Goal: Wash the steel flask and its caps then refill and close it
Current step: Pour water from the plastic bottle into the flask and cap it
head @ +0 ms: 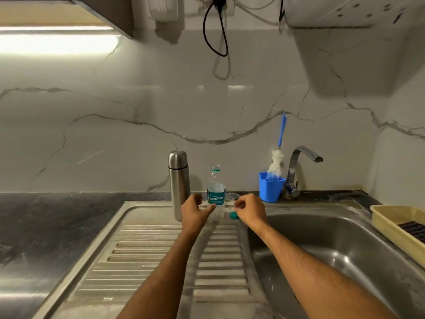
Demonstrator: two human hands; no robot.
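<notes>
The steel flask (179, 184) stands upright at the back of the draining board (161, 249), capped, just left of the plastic water bottle (216, 192), which I take as the landmark. That bottle is uncapped and stands upright, apparently set ready as the refill water. Its green cap (233, 215) lies on the steel just right of its base.

The left hand (195, 209) hovers just left of the bottle, fingers loosely curled and apart, the thumb tip at or near the label; it grips nothing that I can see. The right hand (249, 209) sits just right of the bottle, above the cap, fingers bent inward; whether they pinch anything I cannot tell, since the knuckles hide the tips.

Further right of the bottle, a blue cup (270, 188) holds a bottle brush (277, 162), placed beside the tap (299, 166) for scrubbing. The sink basin (322, 245) lies right and nearer; a cream basket (391, 226) rests on its far rim. The bottle stands between the right hand and the flask, so reaching across risks tipping it.
</notes>
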